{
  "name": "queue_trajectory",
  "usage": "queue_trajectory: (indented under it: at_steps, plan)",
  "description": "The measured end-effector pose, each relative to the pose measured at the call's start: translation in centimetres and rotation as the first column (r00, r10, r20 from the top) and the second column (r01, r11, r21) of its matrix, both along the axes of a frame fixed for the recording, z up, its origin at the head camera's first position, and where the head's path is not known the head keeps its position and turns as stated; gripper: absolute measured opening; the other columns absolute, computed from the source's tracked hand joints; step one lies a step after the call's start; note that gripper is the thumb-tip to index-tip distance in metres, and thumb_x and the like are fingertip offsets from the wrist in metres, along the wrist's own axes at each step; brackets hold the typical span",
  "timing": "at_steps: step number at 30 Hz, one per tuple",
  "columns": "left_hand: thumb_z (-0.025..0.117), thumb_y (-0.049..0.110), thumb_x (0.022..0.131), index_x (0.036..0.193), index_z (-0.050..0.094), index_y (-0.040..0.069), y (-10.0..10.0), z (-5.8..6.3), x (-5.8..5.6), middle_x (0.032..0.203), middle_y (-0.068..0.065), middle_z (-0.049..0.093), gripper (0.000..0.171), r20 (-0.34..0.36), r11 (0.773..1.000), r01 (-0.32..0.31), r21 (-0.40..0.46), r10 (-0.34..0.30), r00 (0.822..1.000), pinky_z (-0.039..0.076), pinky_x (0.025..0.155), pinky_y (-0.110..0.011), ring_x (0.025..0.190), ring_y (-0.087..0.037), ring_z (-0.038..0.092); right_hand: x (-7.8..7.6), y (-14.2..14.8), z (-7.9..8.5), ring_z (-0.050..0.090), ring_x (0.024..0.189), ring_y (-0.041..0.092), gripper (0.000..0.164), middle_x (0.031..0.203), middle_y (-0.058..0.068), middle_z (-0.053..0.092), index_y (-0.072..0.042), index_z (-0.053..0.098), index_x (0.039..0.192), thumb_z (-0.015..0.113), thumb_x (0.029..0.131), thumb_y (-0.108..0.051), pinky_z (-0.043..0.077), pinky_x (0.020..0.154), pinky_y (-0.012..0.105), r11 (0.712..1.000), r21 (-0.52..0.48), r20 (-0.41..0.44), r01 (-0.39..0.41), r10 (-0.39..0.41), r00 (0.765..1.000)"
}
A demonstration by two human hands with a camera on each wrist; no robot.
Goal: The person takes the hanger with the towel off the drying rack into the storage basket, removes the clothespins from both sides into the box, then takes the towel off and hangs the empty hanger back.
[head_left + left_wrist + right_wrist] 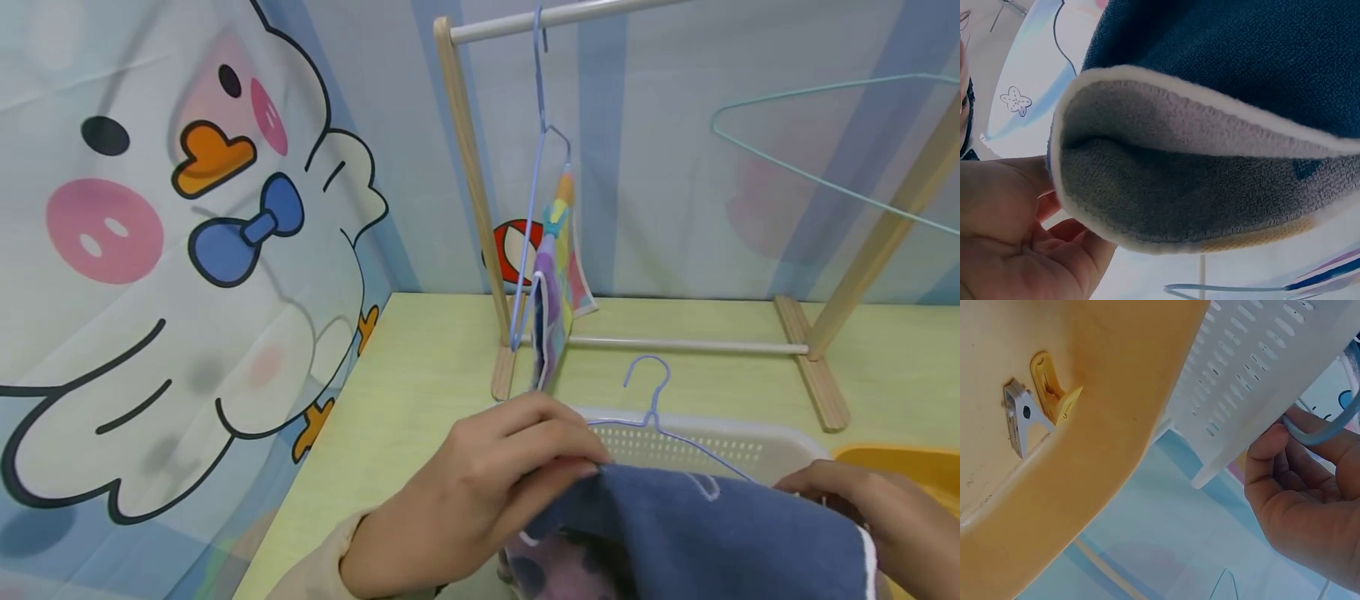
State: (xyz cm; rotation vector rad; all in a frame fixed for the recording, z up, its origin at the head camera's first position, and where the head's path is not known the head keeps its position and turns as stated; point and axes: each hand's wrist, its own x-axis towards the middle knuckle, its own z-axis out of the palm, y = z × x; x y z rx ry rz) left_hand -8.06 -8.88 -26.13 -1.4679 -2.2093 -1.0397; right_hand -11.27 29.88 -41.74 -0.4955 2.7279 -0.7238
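Note:
A dark blue towel [735,533] with white edging lies folded over the lower part of a lavender clothes hanger [654,408], whose hook points up. My left hand [487,492] pinches the towel's upper left edge between thumb and fingers. In the left wrist view the towel's open fold [1166,169] shows a greyish-pink inner side beside the palm. At the other end, my right hand [892,525] is partly behind the towel. The right wrist view shows its thumb and finger gripping the hanger's curved end [1322,432].
A white perforated basket [780,437] stands behind the towel, with a yellow basin [907,467] at right holding a grey clip [1022,415] and a yellow clip [1054,394]. On the wooden-posted rack [472,167] hang a lavender hanger with a clipped colourful cloth [557,283] and a mint hanger [810,175].

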Motion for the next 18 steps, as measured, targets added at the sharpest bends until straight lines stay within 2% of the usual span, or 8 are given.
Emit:
queue_trajectory:
  at_steps: [3, 5, 8, 11, 12, 18]
  plan:
    - [0.059, 0.002, 0.1, 0.112, 0.065, 0.008, -0.1, 0.2, 0.1, 0.11, 0.0, 0.06, 0.015, -0.023, 1.0, 0.0, 0.029, 0.001, 1.0, 0.05, 0.089, -0.018, 0.103, -0.005, 0.057, 0.7, -1.3, 1.9, 0.048, 0.066, 0.001, 0.029, 0.084, -0.009, 0.059, -0.008, 0.07, 0.11, 0.066, 0.088, 0.011, 0.045, 0.057, 0.024, 0.999, 0.047, -0.043, 0.027, -0.025, 0.999]
    - [0.059, 0.002, 0.1, 0.112, 0.066, 0.007, -0.2, 0.4, 0.2, 0.11, -0.001, 0.061, 0.015, -0.035, 0.999, 0.002, 0.048, 0.0, 0.999, 0.051, 0.088, -0.019, 0.103, -0.006, 0.058, 1.1, -1.8, 2.6, 0.042, 0.062, 0.0, 0.026, 0.079, -0.01, 0.055, -0.006, 0.071, 0.107, 0.066, 0.088, 0.011, 0.041, 0.054, 0.024, 0.999, 0.05, -0.106, 0.015, -0.01, 0.994]
    - [0.059, 0.0, 0.099, 0.113, 0.066, 0.006, -0.4, 0.6, 0.4, 0.11, -0.002, 0.061, 0.017, -0.046, 0.997, 0.009, 0.074, -0.005, 0.999, 0.051, 0.087, -0.02, 0.102, -0.008, 0.06, 1.4, -1.7, 2.5, 0.035, 0.058, -0.003, 0.024, 0.074, -0.016, 0.047, -0.006, 0.072, 0.1, 0.072, 0.083, 0.01, 0.036, 0.05, 0.022, 0.999, 0.011, -0.271, -0.033, 0.035, 0.962]
    - [0.06, -0.002, 0.098, 0.113, 0.066, 0.006, -0.6, 0.9, 0.6, 0.11, -0.003, 0.061, 0.018, -0.043, 0.996, 0.009, 0.093, -0.005, 0.999, 0.052, 0.087, -0.022, 0.102, -0.009, 0.06, 1.5, -1.4, 1.8, 0.032, 0.055, -0.004, 0.026, 0.072, -0.022, 0.042, -0.007, 0.072, 0.096, 0.079, 0.076, 0.008, 0.033, 0.046, 0.02, 0.998, -0.021, -0.378, -0.06, 0.047, 0.925]
    - [0.06, -0.002, 0.098, 0.113, 0.066, 0.006, -0.6, 0.9, 0.7, 0.11, -0.003, 0.061, 0.018, -0.039, 0.995, 0.006, 0.097, -0.003, 0.999, 0.053, 0.088, -0.023, 0.102, -0.01, 0.06, 1.6, -1.3, 1.7, 0.032, 0.055, -0.004, 0.026, 0.071, -0.023, 0.041, -0.007, 0.072, 0.095, 0.08, 0.075, 0.008, 0.032, 0.046, 0.02, 0.998, -0.029, -0.397, -0.06, 0.043, 0.917]
    - [0.06, -0.003, 0.097, 0.112, 0.067, 0.004, -0.9, 1.0, 0.8, 0.109, -0.005, 0.062, 0.018, -0.034, 0.991, 0.004, 0.131, 0.001, 0.999, 0.054, 0.087, -0.026, 0.1, -0.011, 0.061, 1.7, -1.6, 1.8, 0.031, 0.054, -0.003, 0.027, 0.07, -0.021, 0.04, -0.01, 0.073, 0.093, 0.081, 0.074, 0.008, 0.032, 0.046, 0.021, 1.0, -0.006, -0.399, 0.004, -0.006, 0.917]
